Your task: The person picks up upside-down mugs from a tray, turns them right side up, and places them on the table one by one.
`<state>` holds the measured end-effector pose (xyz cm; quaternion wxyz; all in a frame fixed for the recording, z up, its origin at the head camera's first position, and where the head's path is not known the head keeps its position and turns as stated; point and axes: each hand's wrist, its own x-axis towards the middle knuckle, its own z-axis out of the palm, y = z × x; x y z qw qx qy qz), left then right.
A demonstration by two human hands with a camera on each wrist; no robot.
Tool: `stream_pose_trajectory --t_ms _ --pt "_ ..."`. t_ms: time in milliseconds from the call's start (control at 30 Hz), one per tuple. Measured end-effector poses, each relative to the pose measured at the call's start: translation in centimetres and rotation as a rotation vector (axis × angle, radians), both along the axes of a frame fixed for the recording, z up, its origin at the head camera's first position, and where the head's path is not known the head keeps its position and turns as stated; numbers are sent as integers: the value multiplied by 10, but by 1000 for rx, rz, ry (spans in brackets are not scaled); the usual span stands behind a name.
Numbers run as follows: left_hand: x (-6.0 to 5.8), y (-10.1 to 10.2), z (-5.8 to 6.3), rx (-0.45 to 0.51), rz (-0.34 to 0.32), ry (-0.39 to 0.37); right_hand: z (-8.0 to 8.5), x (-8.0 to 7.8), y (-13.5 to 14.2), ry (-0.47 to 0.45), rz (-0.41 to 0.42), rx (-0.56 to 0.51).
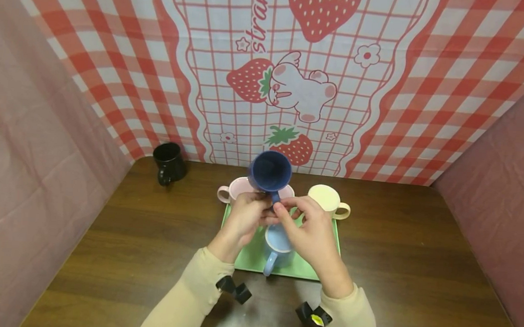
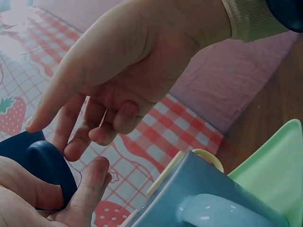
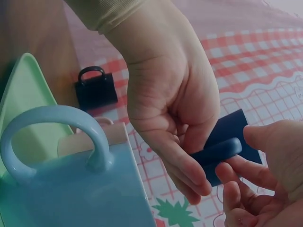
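Note:
A dark blue mug (image 1: 271,171) is held up over the tray, its mouth visible from above and its handle toward the person. My right hand (image 1: 312,231) grips that handle (image 3: 220,150), fingers passing through the loop. Beside it, my left hand (image 1: 246,217) has its fingers loosely bent, with the thumb tip right at the mug's edge in the left wrist view. Below the hands, a light blue mug (image 1: 279,238) stands on a green tray (image 1: 249,255), handle toward the person. Part of the tray is hidden by the hands.
At the tray's back stand a pink mug (image 1: 240,186), partly covered, another pink rim (image 1: 289,191) and a pale yellow mug (image 1: 324,198). A black mug (image 1: 172,163) sits at the table's back left. Checkered cloth (image 1: 395,116) hangs behind the brown table (image 1: 396,251).

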<state>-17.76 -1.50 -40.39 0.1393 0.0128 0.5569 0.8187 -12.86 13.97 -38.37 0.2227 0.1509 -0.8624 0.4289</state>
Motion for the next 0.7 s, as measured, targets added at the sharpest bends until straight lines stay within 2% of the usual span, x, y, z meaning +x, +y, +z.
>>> stream_pose_trajectory --t_ms 367,700 --pt "4 8 -4 -13 -24 5 -1 0 -4 -13 27 -51" --pt "10 13 -1 -6 -54 13 0 -1 0 -169 113 -197"
